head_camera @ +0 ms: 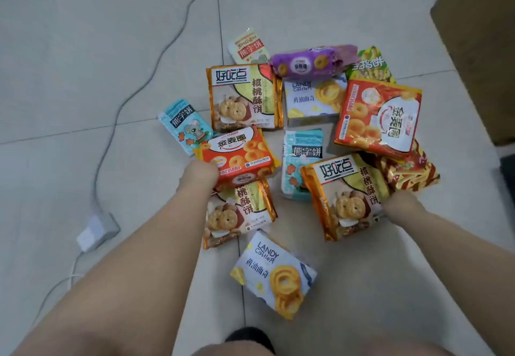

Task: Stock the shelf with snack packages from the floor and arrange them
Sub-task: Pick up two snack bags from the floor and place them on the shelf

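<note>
Several snack packages lie scattered on the tiled floor. My left hand [198,174] grips the left edge of a red ring-cookie bag [239,154], which rests on a gold walnut-cookie bag [239,213]. My right hand [401,205] grips the right edge of another gold walnut-cookie bag [345,194]. My fingers are hidden under both bags. A white Landy butter-cookie bag [276,274] lies nearest to me. Farther off are a large red ring-cookie bag [379,115], a purple pack [306,62] and blue bear-biscuit packs [184,125]. No shelf is in view.
A grey cable [139,82] runs across the floor on the left to a white power adapter [97,233]. A brown cardboard box [479,48] stands at the upper right. My shoe tip [248,337] shows at the bottom centre.
</note>
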`<state>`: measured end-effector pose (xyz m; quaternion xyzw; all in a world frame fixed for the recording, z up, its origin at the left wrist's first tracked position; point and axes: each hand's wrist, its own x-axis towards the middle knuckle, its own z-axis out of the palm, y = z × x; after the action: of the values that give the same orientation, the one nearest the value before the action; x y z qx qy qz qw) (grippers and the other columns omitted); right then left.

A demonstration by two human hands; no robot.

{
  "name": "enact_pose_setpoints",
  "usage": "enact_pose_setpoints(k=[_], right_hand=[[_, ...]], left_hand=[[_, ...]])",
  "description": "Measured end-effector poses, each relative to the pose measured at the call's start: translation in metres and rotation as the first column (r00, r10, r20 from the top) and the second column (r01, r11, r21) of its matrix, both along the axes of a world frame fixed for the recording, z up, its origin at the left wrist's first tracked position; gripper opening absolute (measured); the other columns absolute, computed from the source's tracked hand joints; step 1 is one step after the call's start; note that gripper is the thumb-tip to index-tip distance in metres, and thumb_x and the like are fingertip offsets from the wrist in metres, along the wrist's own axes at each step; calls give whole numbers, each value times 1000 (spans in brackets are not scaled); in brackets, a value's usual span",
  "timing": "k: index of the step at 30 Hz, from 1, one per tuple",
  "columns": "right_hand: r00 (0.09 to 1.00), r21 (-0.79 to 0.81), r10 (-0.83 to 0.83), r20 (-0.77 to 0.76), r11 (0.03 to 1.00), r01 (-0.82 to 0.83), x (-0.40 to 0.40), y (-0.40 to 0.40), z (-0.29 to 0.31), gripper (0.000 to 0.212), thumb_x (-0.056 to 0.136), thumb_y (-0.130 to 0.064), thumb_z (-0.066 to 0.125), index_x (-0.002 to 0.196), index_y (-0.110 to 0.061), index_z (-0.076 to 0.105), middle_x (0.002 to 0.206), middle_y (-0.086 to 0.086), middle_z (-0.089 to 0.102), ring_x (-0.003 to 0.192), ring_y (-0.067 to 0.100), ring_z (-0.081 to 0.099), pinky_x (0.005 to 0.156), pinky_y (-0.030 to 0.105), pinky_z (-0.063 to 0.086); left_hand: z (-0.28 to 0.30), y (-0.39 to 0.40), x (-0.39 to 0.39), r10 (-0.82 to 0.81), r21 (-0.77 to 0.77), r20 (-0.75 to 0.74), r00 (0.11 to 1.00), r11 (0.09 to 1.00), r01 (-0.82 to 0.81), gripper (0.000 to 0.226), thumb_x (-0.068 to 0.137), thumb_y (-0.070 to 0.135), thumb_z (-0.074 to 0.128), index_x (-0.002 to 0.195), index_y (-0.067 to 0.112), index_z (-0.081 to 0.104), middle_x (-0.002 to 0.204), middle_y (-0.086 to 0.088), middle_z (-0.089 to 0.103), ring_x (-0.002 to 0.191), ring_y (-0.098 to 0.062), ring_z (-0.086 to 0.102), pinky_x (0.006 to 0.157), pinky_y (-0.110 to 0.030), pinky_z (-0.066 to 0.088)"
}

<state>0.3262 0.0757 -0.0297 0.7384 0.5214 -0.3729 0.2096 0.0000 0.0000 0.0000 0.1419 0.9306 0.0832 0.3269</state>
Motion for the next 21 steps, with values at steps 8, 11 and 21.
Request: enact_pose_setpoints(k=[8,11,21], right_hand=[[985,-113,-14,-171,994,-6,0,-19,-19,35,94,-19,46,117,5,56,115,25,59,106,37,52,92,40,42],[955,-9,-76,-285,997,77,-12,-27,5,31,95,-14,40,123,-5,53,120,23,58,100,35,51,82,38,42],[975,323,6,-223,944,68,-13,-24,249,15,93,-6,34,101,-2,46,100,26,58,79,34,47,65,34,35]], left_hand=[[-19,0,-4,164,150,100,981,972,-178,35,86,18,61,117,1,57,121,-19,63,108,-36,60,95,-44,49],[5,-6,6,98,212,56,994,971,-108,26,86,16,59,109,5,63,112,-17,67,97,-34,64,86,-39,52],[256,-12,40,-137,315,-191,972,929,193,20,87,23,57,98,8,63,101,-12,67,82,-26,57,64,-31,36]])
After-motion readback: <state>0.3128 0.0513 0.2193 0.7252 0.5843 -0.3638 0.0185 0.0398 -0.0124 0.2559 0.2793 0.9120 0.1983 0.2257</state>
